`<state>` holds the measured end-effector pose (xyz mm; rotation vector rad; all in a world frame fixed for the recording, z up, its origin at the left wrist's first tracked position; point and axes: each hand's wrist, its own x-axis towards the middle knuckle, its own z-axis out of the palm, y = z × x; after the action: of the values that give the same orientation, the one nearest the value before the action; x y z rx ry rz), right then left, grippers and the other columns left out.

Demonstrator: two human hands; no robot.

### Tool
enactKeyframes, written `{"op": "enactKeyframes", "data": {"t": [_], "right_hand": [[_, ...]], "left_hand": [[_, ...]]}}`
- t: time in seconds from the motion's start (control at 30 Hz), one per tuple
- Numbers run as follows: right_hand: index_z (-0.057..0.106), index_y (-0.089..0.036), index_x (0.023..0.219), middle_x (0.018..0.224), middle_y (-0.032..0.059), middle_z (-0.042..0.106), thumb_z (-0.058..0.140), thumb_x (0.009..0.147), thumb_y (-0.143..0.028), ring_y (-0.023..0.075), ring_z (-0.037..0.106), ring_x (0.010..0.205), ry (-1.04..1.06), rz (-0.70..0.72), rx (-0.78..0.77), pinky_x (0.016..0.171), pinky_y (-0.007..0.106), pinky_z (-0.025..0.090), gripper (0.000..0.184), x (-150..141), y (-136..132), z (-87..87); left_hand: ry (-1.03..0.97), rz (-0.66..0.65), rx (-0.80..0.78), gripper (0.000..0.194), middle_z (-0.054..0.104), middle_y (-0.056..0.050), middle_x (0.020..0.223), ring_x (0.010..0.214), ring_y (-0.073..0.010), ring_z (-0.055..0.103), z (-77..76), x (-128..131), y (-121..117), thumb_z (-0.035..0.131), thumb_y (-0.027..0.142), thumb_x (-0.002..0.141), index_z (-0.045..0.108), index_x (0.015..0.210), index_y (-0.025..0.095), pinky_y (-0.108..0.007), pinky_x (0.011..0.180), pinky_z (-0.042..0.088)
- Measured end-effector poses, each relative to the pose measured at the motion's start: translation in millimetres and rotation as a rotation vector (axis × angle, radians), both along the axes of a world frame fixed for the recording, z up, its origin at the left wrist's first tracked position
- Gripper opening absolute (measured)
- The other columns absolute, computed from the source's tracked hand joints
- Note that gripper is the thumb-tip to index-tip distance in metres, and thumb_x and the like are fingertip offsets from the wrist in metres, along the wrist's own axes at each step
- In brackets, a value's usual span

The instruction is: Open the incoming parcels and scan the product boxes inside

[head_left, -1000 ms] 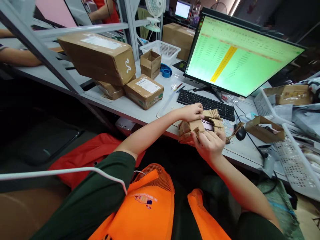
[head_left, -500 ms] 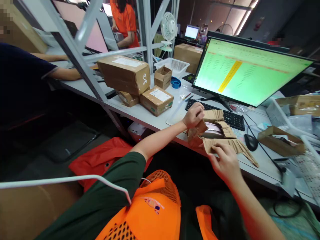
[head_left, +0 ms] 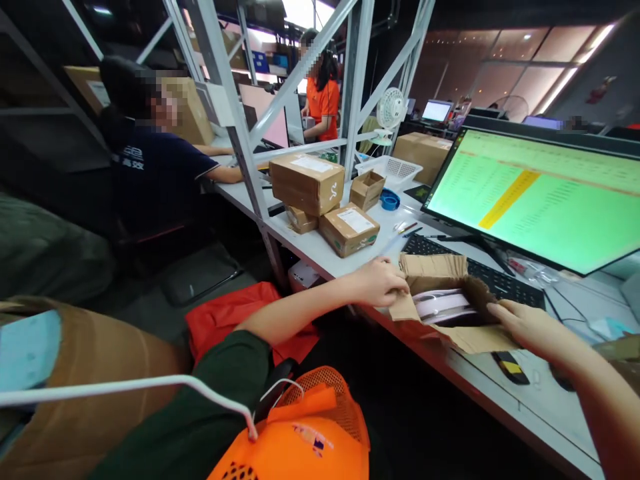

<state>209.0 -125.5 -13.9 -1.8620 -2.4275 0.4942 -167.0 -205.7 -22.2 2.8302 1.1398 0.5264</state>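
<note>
- Left forearm [head_left: 310, 301] angles out between 2 and 3 o'clock from a bent elbow, wrist nearly straight.
- Left hand [head_left: 379, 283] has its fingers curled in tight.
- Right forearm [head_left: 600, 380] reaches toward 10 o'clock.
- Right hand [head_left: 530, 325] lies near the left's 3 o'clock, well apart, some fingers hidden.

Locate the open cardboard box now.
Head view, right of centre: the open box is between the left grip and right grip, in front of the keyboard.
</note>
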Motion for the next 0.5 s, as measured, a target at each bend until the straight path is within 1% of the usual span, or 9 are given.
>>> {"op": "enactKeyframes", "data": {"t": [0.07,0.13,0.2,0.23,0.3,0.37,0.4,0.43,0.5], "right_hand": [[0.075,-0.026,0.077,0.105,0.0214,0.076,0.052,0.096,-0.052,0.033,0.074,0.094,0.192,-0.008,-0.102,0.089,0.046,0.053,0.04,16.6,-0.6,5.0],[0.078,-0.022,0.078,0.102,0.0233,0.076,0.058,0.092,-0.053,0.0331,0.075,0.094,0.445,-0.069,-0.281,0.088,0.045,0.055,0.04,27.5,-8.7,2.8],[0.079,-0.018,0.086,0.098,0.0221,0.077,0.068,0.082,-0.058,0.0365,0.076,0.094,0.744,-0.125,-0.456,0.087,0.047,0.059,0.042,27.8,-23.3,-11.5],[0.078,-0.017,0.091,0.097,0.0198,0.077,0.073,0.075,-0.061,0.0385,0.076,0.096,0.877,-0.132,-0.515,0.088,0.049,0.061,0.046,24.1,-30.8,-23.6],[0.077,-0.017,0.099,0.099,0.0185,0.077,0.075,0.067,-0.072,0.0416,0.074,0.101,1.099,-0.167,-0.335,0.089,0.053,0.061,0.064,12.3,-42.2,-55.7],[0.073,-0.019,0.118,0.124,0.0175,0.074,0.057,0.072,-0.092,0.0408,0.066,0.125,1.203,-0.2,-0.163,0.105,0.055,0.056,0.087,-0.6,-48.7,-91.5],[0.068,-0.02,0.13,0.14,0.0171,0.067,0.051,0.072,-0.098,0.04,0.058,0.138,1.229,-0.184,-0.085,0.114,0.055,0.05,0.099,-6.8,-51.3,-107.6],[0.061,-0.021,0.142,0.154,0.0161,0.058,0.053,0.069,-0.101,0.0387,0.048,0.148,1.241,-0.149,-0.032,0.122,0.055,0.042,0.108,-12.9,-54.0,-121.0],[0.043,-0.023,0.16,0.169,0.0156,0.038,0.075,0.061,-0.094,0.0377,0.033,0.158,1.217,-0.03,0.031,0.131,0.054,0.028,0.126,-24.6,-59.8,-137.8]], "left_hand": [[0.179,0.036,-0.029,0.025,0.08,-0.011,0.109,0.1,-0.0279,0.075,26.3,22.1,5.7,0.064,0.031,0.093,0.078,0.11,0.02,-0.042,0.085,0.05],[0.374,0.061,-0.06,0.037,0.079,-0.018,0.098,0.09,-0.0335,0.075,43.8,52.1,11.8,0.072,0.048,0.091,0.08,0.103,0.014,-0.042,0.073,0.05],[0.535,0.059,-0.099,0.046,0.077,-0.023,0.099,0.09,-0.0371,0.074,49.2,78.8,16.6,0.078,0.051,0.087,0.079,0.104,0.008,-0.042,0.071,0.051],[0.584,0.051,-0.126,0.049,0.077,-0.024,0.105,0.093,-0.038,0.074,47.8,87.9,19.2,0.08,0.046,0.086,0.077,0.113,0.005,-0.042,0.072,0.052],[0.606,0.026,-0.191,0.063,0.073,-0.025,0.122,0.104,-0.0379,0.073,40.0,95.4,27.4,0.081,0.037,0.083,0.066,0.134,0.003,-0.041,0.076,0.055],[0.553,-0.016,-0.25,0.067,0.07,-0.023,0.13,0.111,-0.0366,0.071,30.5,91.5,39.4,0.08,0.034,0.083,0.059,0.14,0.005,-0.039,0.081,0.056],[0.507,-0.041,-0.274,0.065,0.07,-0.021,0.13,0.112,-0.0356,0.07,26.8,86.7,45.3,0.079,0.034,0.084,0.059,0.14,0.007,-0.039,0.084,0.056],[0.44,-0.067,-0.289,0.062,0.07,-0.02,0.13,0.114,-0.0345,0.07,24.1,80.6,50.0,0.077,0.035,0.085,0.059,0.139,0.009,-0.038,0.089,0.056],[0.257,-0.098,-0.303,0.063,0.069,-0.017,0.133,0.118,-0.0324,0.068,22.2,65.3,54.6,0.075,0.039,0.086,0.057,0.142,0.013,-0.038,0.098,0.054]]}}
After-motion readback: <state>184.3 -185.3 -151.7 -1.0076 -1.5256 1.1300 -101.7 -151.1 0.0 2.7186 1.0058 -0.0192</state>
